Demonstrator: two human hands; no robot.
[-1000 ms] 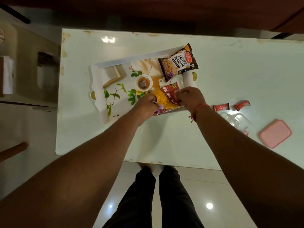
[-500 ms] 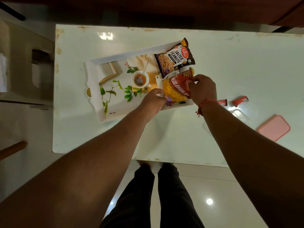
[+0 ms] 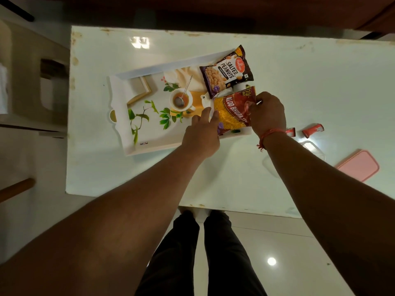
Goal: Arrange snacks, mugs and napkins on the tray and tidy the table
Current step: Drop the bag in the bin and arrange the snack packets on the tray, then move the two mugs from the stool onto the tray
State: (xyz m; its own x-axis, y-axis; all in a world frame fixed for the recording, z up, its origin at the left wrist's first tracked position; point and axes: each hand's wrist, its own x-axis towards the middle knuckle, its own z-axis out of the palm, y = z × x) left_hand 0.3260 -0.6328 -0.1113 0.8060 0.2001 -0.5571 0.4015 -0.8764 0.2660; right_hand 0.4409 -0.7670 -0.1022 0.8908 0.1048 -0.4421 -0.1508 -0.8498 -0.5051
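Two snack packets lie at the right end of the tray [image 3: 149, 144], which sits on the white tabletop [image 3: 299, 82]. Compared with a second ago, the red aloo bhujia packet [image 3: 233, 112] has been turned and carried from the tray's near edge up toward the salted peanuts packet [image 3: 227, 71]; its top corner now sits just below that packet, near or touching it. The peanuts packet itself has not shifted on the tray.

The right hand [image 3: 267, 113], with a red thread at the wrist, has moved from the packet's lower side to its right edge. Its fingers [image 3: 251, 105] are curled closed, pinching the red packet's right side. The left hand [image 3: 202, 135] has come off its earlier closed grip at the packet's left corner; its fingers [image 3: 206, 115] are now extended and loosely spread, tips lying on the packet's yellow left edge and on the tray surface beside it, holding nothing.

The tray's floor carries a printed picture of a teacup, leaves and a frame. To the right on the tabletop, well apart from the tray, lie two small red sachets [image 3: 313, 130], a clear container [image 3: 312, 148] partly hidden behind the right forearm, and a pink lid [image 3: 359, 165].
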